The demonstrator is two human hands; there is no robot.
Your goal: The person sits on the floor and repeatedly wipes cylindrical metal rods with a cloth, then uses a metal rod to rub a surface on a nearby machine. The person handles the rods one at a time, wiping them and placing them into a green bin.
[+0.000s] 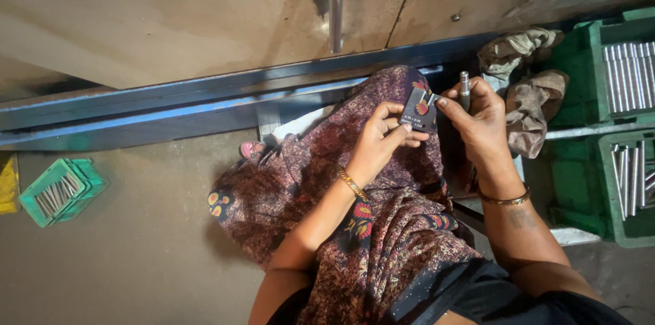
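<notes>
Far left: small green crate (63, 190) of metal pins on bare floor, well apart from the hands; open floor lies between it and the patterned skirt (355, 229). A blue steel rail (170, 110) runs across above the lap, bounding the space on the far side.

Centre: left hand (377, 144), fingers closed, pinching a small dark flat gauge (419, 108) held over the lap, just below the rail edge.

Right hand (481, 124) touches the gauge's right edge with thumb and forefinger, remaining fingers wrapped around a slim metal pin (464, 88) held upright.

Right: crumpled rags (525, 86) just beside the right hand, then green trays (624, 120) of pins; room is tight on this side.
</notes>
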